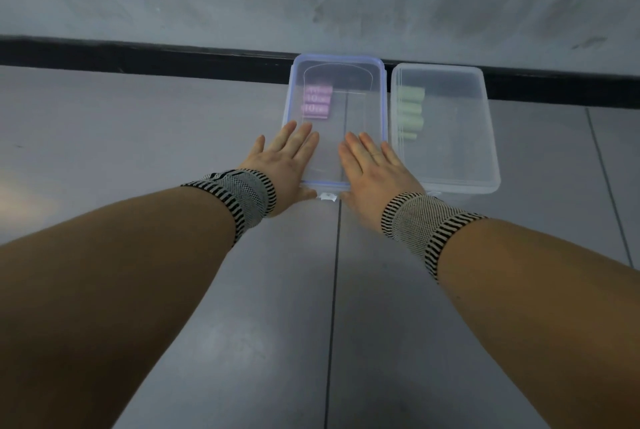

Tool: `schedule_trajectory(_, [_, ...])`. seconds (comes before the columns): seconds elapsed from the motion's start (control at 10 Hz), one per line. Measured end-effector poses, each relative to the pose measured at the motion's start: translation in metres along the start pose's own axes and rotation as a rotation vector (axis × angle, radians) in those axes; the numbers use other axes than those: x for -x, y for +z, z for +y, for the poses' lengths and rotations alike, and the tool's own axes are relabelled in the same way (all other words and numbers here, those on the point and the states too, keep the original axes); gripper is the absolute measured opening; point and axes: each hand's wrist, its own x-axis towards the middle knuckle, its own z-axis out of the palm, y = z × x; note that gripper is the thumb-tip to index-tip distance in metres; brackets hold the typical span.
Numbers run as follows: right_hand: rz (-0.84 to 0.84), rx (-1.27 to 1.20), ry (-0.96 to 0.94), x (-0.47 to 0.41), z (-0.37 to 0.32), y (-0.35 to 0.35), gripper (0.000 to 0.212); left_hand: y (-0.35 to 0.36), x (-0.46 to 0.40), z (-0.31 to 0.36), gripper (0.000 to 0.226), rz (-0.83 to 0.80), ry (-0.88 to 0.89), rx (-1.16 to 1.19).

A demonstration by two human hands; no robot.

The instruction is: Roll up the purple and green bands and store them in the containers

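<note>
Grey floor, flat hands (332, 158) on clear lidded container (360, 89) of rolled purple bands (317, 102).

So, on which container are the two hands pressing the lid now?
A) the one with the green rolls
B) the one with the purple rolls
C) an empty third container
B: both the left hand and the right hand lie flat on the blue-rimmed lid of the container holding the purple rolls; the green rolls sit in the neighbouring box.
</note>
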Motion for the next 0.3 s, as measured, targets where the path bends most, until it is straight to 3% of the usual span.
schedule_trajectory(0.2, [0.089, -0.073, 0.018, 0.0031, -0.0038, -0.0004, 0.081, -0.0037, 0.0009, 0.0078, 0.096, 0.022, -0.020, 0.002])
schedule_trajectory(0.3, [0.122, -0.058, 0.036, 0.0056, -0.0018, -0.0038, 0.080, -0.0019, 0.0076, 0.0112, 0.087, 0.079, -0.028, 0.001])
